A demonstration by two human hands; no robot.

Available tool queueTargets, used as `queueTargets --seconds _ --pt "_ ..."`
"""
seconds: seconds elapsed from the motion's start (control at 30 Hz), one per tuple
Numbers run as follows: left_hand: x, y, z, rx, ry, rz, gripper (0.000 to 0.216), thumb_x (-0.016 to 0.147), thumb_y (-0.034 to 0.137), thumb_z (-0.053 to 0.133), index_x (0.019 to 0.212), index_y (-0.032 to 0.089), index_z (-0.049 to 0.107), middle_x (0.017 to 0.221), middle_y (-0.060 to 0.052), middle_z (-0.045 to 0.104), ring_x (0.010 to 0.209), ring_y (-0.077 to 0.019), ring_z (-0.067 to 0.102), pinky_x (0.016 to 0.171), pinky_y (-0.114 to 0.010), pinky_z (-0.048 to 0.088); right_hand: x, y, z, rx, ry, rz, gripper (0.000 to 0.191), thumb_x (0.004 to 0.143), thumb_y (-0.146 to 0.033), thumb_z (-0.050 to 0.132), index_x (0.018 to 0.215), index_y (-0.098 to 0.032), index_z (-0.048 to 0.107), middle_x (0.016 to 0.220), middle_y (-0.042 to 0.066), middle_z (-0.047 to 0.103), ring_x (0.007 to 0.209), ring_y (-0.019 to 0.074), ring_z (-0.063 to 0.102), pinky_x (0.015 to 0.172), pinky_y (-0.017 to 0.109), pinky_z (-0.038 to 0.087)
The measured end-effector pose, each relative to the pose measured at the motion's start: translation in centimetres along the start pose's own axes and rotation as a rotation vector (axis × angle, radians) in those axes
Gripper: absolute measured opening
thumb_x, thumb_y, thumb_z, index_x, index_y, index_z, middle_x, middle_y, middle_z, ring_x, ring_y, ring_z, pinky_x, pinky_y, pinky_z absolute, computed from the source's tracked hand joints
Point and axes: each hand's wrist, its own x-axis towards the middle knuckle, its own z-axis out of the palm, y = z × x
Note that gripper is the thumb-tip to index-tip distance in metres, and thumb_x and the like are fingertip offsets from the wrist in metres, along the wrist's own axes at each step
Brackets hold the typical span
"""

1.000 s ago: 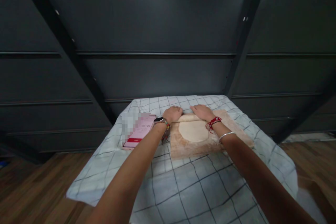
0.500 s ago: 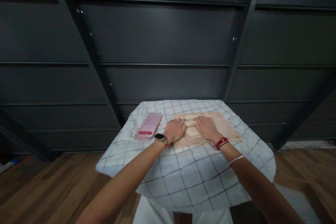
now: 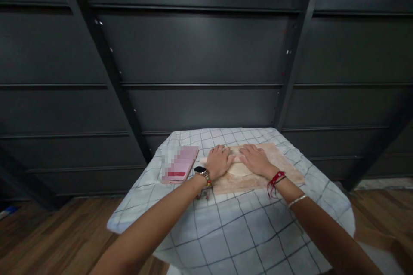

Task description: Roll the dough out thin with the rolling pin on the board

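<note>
My left hand [image 3: 219, 161] lies with its fingers stretched forward over a pale rolling pin [image 3: 237, 159]. Over the pin's right part, my right hand [image 3: 256, 160] rests the same way, fingers extended. Both palms press on the pin from above, and it is mostly hidden beneath them. A flat, cream-coloured sheet that looks like dough [image 3: 240, 170] shows between the hands, on the near side of the pin. Under it is a peach-coloured, mottled mat [image 3: 285, 169].
A pink phone-like object [image 3: 187, 159], partly pixelated, lies to the left on the white checked tablecloth [image 3: 226, 227]. Behind the table rises a dark metal panel wall [image 3: 200, 51]. Wooden floor [image 3: 64, 227] shows on both sides, with a box-like thing at lower right.
Both hands have slid forward along the mat, and their fingers are straighter than before. The view has tilted slightly, so the table sits lower in the picture.
</note>
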Motion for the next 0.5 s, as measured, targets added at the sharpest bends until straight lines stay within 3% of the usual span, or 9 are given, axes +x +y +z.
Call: queueTargets --seconds 0.13,0.27,0.5 --pt "4.2 -1.6 1.3 -0.008 -0.037 -0.111 0.045 0.098 0.041 0.027 0.123 0.017 0.056 0.121 -0.014 0.057 0.117 -0.0269 0.049 0.097 -0.041 0.038 3.6 1.2 0.3 -0.008 -0.03 0.046 0.047 0.1 -0.042 0.02 0.121 -0.021 0.056 0.129 0.01 0.055 0.124 0.0251 0.041 0.098 0.044 0.035" --pt "7.9 -3.6 3.1 -0.079 -0.125 -0.193 0.045 0.095 0.039 0.032 0.126 0.015 0.054 0.122 -0.014 0.058 0.115 -0.0253 0.053 0.092 -0.035 0.042 6.9 2.6 0.9 -0.083 -0.094 -0.038 0.044 0.101 -0.035 0.019 0.118 -0.019 0.056 0.118 0.012 0.061 0.115 0.0236 0.05 0.094 0.039 0.039" --pt "11.2 -5.8 5.1 -0.17 -0.181 -0.122 0.039 0.093 0.032 0.037 0.115 0.012 0.062 0.118 -0.013 0.063 0.113 -0.0212 0.056 0.092 -0.026 0.041 10.5 4.2 1.8 -0.132 -0.248 -0.118 0.052 0.101 -0.034 0.015 0.121 -0.011 0.057 0.108 0.017 0.067 0.103 0.0245 0.06 0.087 0.032 0.041"
